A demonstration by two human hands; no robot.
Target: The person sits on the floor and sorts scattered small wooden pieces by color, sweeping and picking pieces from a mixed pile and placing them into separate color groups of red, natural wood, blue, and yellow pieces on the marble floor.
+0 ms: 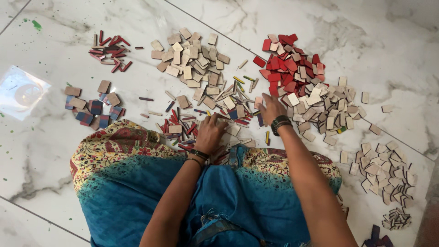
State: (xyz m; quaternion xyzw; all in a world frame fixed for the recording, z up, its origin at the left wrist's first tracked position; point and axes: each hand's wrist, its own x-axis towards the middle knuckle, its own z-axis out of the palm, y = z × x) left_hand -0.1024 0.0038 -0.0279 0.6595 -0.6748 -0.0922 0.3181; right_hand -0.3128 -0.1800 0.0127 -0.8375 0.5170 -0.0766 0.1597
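I sit on a white marble floor [55, 151] with a blue and patterned cloth [137, 183] over my lap. My left hand [209, 133] rests fingers-down on a mixed heap of small wooden tiles and thin coloured sticks [201, 120] just in front of my knees. My right hand [270, 109] reaches to the left edge of a pile of red and plain wooden tiles [304, 87], fingers curled down among the pieces. Whether either hand grips a piece is hidden by the fingers.
A pile of plain wooden tiles [192, 59] lies at the top centre. Red sticks [109, 51] sit top left, blue and brown tiles [93, 107] left. More plain tiles [386, 171] lie at the right. A clear plastic bag [20, 93] lies at the far left.
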